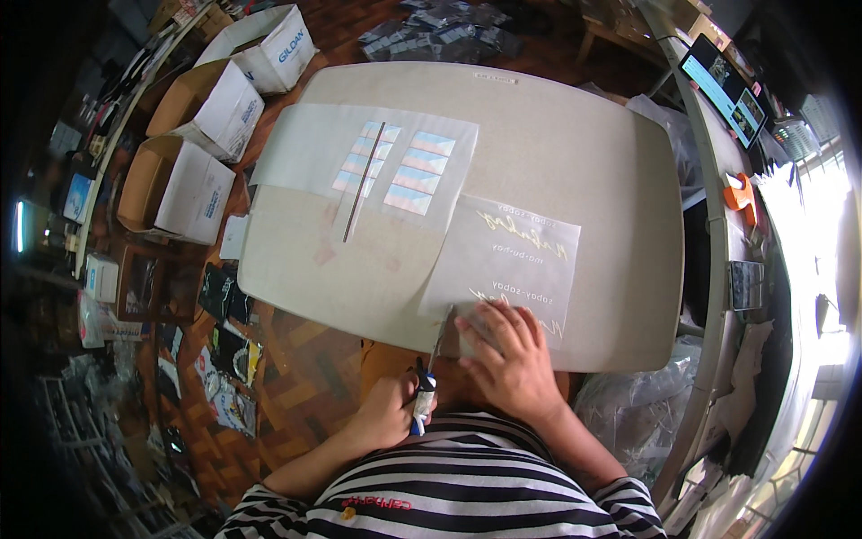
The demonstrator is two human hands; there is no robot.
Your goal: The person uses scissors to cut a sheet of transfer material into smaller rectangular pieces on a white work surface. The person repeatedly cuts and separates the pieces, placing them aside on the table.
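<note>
My left hand [388, 411] is closed round the dark blue handles of a pair of scissors [424, 395], which have something white wrapped on them. The blades point away from me and reach the near edge of a translucent sheet [512, 260] with pale mirrored lettering. My right hand [514, 364] lies on the near part of that sheet, fingers stretched out and covering some of the lettering. Farther left lies a larger translucent sheet [296, 144] with two columns of blue, white and pink prints [420, 172]. A thin dark strip [365, 184] lies across the left column.
The sheets lie on a pale table [575, 126] with rounded corners. Several open cardboard boxes [211, 108] stand to its left. Along the right runs a bench with an orange-handled tool [740, 198] and a screen [724, 90]. Clear plastic bags [637, 404] sit at the lower right.
</note>
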